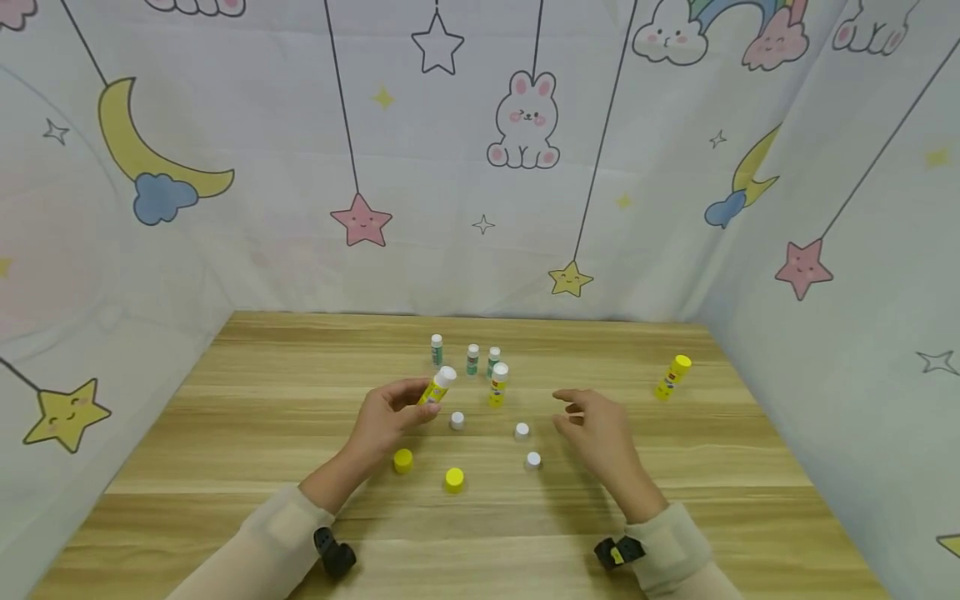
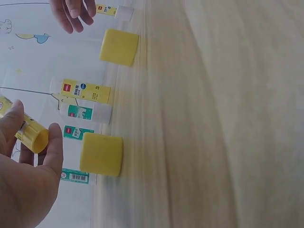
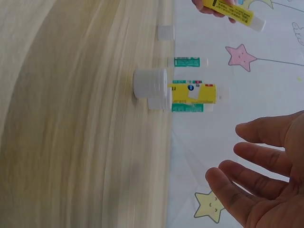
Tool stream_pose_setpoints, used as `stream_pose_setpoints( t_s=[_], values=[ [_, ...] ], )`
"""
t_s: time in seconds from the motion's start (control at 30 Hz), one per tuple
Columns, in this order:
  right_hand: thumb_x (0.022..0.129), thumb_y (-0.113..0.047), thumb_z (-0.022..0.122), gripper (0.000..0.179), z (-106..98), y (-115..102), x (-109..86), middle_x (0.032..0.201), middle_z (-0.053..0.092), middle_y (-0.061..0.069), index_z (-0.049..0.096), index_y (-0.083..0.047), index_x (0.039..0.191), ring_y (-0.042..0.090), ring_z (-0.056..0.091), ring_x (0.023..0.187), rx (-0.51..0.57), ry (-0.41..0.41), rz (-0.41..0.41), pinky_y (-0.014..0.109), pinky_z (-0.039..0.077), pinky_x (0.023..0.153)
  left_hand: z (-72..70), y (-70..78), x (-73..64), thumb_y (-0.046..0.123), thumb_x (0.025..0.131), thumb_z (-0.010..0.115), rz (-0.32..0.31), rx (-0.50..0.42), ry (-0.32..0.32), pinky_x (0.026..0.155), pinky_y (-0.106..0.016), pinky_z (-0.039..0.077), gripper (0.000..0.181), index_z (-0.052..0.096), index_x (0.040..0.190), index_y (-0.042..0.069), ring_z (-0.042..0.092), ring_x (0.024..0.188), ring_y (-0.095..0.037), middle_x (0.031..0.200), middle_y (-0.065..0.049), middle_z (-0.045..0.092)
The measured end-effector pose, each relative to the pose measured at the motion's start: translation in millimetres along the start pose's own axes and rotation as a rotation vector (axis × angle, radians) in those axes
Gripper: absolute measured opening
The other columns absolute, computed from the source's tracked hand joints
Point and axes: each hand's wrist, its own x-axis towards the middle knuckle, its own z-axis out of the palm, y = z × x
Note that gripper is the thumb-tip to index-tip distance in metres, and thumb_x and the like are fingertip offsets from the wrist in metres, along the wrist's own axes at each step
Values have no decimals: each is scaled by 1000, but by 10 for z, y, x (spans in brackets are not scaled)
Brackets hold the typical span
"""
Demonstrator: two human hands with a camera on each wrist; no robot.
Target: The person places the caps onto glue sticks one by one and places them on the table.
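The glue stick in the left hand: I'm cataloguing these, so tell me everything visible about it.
The glue stick is a slim cylinder, apparently plastic, with a dark-printed yellow label and a whitish upper end. Its lower end is yellow and looks hollow in the left wrist view. The left hand holds it between thumb and fingers, tilted and clear of the table; nothing else visibly touches it.
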Motion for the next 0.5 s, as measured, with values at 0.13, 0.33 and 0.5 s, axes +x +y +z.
stream_pose_setpoints(
  t_s=[0.13,0.33,0.5],
  values=[
    [91,-13,76,34,74,-55,-19,121,71,16,72,-8,125,29,73,97,7,-10,4,41,62,80,-22,-2,-11,14,89,80,-1,5,2,87,-25,55,39,70,126,5,61,108,-25,117,-14,68],
    [88,-8,77,33,191,-142,-66,118,72,15,73,-7,121,27,73,95,41,-10,-36,36,62,77,-90,0,-38,15,87,82,5,65,14,87,-24,56,40,72,125,8,62,110,-25,117,-12,70],
    [89,-10,78,32,280,-249,-116,117,71,15,73,-6,120,25,73,94,71,-44,-72,31,62,75,-142,23,-66,17,83,85,16,113,40,93,-29,52,42,74,123,12,63,111,-22,117,-7,73]
  ],
)
